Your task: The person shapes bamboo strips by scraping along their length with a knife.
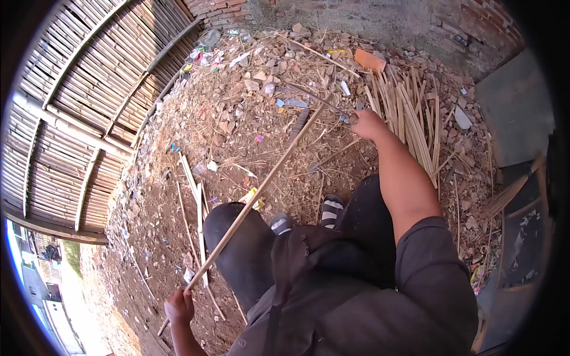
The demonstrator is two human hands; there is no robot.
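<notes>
A long bamboo strip runs diagonally across my view, passing over my left knee. Near its lower end my left hand is closed around it. My right hand grips a knife with a long, thin, dark blade that points up and to the left. The blade crosses the strip close to its far end. Just left of that end, a dark ridged, rod-like piece lies on the ground. My feet in striped footwear show between my bent knees.
A pile of split bamboo strips lies beyond my right arm, with an orange tile-like piece behind it. More loose strips lie on the left. Rubble and litter cover the ground. A bamboo fence and a brick wall stand around.
</notes>
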